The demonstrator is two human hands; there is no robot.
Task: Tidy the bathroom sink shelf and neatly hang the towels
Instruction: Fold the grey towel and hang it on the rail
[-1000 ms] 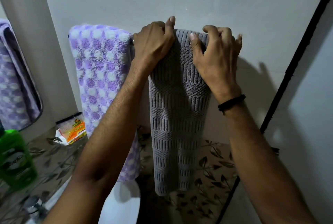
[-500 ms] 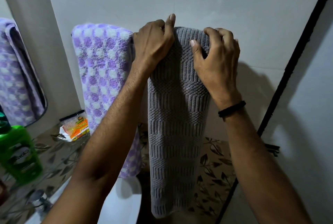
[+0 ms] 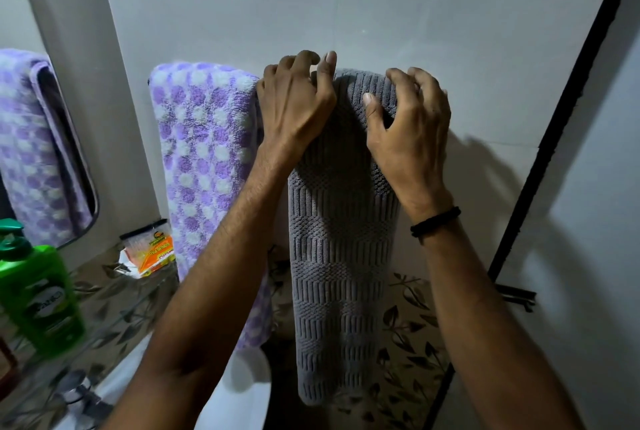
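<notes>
A grey ribbed towel (image 3: 343,256) hangs draped against the wall, just beside a purple dotted towel (image 3: 204,166). The left hand (image 3: 298,107) and right hand (image 3: 408,131) grip its top fold, fingers curled over it. Hanging appears nearly done; next likely comes evening the drape, then letting go.

grey ribbed towel (image 3: 343,256) | folded narrow, draped over, hanging straight before me | purple-and-white dotted towel (image 3: 207,170) | hanging just beside, on my left
</notes>
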